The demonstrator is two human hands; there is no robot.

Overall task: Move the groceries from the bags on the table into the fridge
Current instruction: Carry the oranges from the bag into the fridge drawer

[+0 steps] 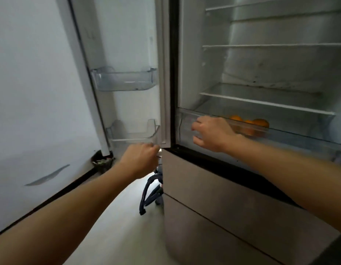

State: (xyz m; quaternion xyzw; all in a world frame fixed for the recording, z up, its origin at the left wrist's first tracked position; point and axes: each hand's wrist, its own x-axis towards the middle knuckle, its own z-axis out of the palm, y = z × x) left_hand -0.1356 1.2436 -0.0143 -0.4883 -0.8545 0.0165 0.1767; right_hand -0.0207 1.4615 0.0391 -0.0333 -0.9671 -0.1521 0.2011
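The fridge stands in front of me with its door (125,44) swung open to the left. Inside, a clear crisper drawer (299,134) sits at the bottom and holds several oranges (259,124). My right hand (213,133) is at the drawer's left front, fingers spread and nothing in it. My left hand (141,159) is curled shut at the lower corner of the door, just under the bottom door bin (133,133); whether it grips the door edge is unclear. No grocery bags or table are in view.
Glass shelves (261,104) above the drawer hold nothing. An upper door bin (123,79) holds nothing. Below are grey freezer drawers (213,197). Dark cables (150,194) lie on the floor by the fridge. A small dark bin (102,161) sits against the white wall.
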